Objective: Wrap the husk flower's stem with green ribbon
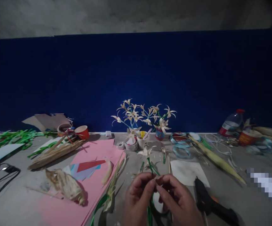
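Observation:
A pale husk-like flower (146, 151) stands up on a green-wrapped stem (149, 163) in front of me. My left hand (140, 196) is closed in a pinch around that stem, just below the bloom. My right hand (178, 199) is closed too, its thumb and fingertips meeting the left ones at the stem. The exact bit between the fingertips is hidden. Under the hands, a round white-centred thing (158, 202) with a dark rim shows partly. A black glue gun (208, 201) lies just right of my right hand.
Finished flowers (132, 116) stand in small cups at the back. Pink paper sheets (93, 150) lie left, with a dried husk (66, 186) on them. A white sheet (189, 172), a long yellowish husk (218, 160), a ribbon coil (181, 150) and a bottle (231, 122) are right.

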Tool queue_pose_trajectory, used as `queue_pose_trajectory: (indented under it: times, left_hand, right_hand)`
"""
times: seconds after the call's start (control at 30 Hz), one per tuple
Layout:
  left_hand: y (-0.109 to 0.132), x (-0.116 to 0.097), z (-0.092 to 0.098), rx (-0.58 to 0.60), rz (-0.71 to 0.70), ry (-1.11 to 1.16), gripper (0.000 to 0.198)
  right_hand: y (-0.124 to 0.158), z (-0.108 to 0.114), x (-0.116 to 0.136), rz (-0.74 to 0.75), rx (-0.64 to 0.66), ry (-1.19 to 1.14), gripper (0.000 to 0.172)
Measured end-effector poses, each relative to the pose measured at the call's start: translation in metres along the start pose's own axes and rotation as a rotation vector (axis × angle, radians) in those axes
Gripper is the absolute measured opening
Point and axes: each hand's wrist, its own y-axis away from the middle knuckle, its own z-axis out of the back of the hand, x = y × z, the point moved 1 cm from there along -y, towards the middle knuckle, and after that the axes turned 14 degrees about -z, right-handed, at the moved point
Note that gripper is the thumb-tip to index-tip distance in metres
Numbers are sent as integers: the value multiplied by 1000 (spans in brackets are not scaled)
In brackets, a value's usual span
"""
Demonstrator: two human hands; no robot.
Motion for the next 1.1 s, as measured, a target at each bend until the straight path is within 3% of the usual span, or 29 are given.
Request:
queue_pose_trajectory:
  times: [0.13, 0.2, 0.47, 0.7, 0.87, 1.1]
  left_hand:
    - [-3, 3, 3, -33, 47, 55, 27]
    - [-4, 5, 5, -31, 66, 61, 28]
    - [-12, -2, 14, 24, 45, -30, 29]
    - [-21, -6, 15, 98, 61, 99, 19]
    - [-21, -4, 13, 74, 133, 157, 22]
    - [-18, -3, 17, 93, 90, 77, 20]
  right_hand:
    - [3, -4, 0, 127, -15, 196, 11]
    - [2, -5, -1, 177, -9, 263, 8]
    - [4, -10, -5, 192, 92, 288, 16]
    - [7, -9, -1, 183, 129, 285, 22]
    - [8, -9, -3, 143, 160, 302, 25]
    - [10, -9, -8, 129, 172, 261, 25]
